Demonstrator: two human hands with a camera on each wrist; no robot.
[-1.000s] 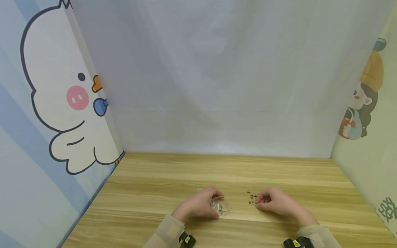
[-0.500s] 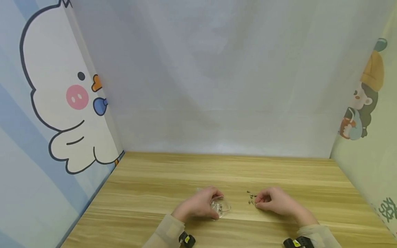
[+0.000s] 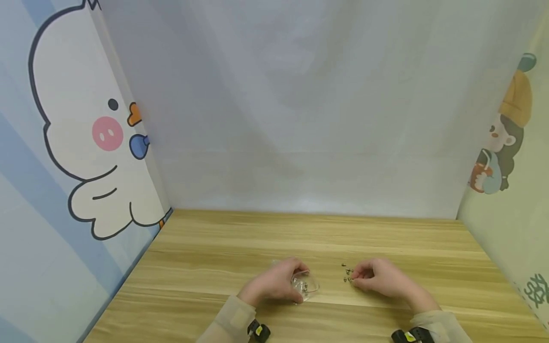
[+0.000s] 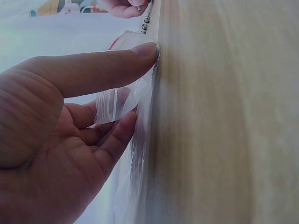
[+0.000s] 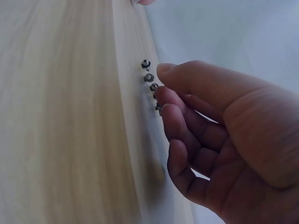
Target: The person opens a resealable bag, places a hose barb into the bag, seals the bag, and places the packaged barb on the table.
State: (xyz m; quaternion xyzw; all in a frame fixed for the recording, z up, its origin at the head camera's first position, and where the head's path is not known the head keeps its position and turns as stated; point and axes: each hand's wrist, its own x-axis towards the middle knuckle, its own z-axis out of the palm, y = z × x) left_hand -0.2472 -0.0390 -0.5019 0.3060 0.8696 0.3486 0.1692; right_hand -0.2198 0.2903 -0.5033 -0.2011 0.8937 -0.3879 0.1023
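My left hand (image 3: 276,281) holds a clear zip bag (image 3: 314,288) on the table, thumb at the near side and fingers at the far side, its mouth spread toward the right. A few small metal pieces (image 3: 305,287) show inside it. In the left wrist view the zip strip (image 4: 109,106) runs between thumb and fingers. To the right lie several small metal screws (image 3: 345,279) with dark rings. My right hand (image 3: 383,277) is at their right edge, fingers bent. In the right wrist view its thumb and index fingertip are apart, with screws (image 5: 148,77) just beyond them.
The wood-grain table (image 3: 240,238) runs back to a pale curtain (image 3: 300,119). A cartoon-printed panel (image 3: 77,119) borders the left side and another printed panel (image 3: 506,205) the right. Both wrists wear black straps (image 3: 259,331).
My right fingertips have shifted slightly left, closer over the nearest screws. The left hand and the zip bag have stayed in place.
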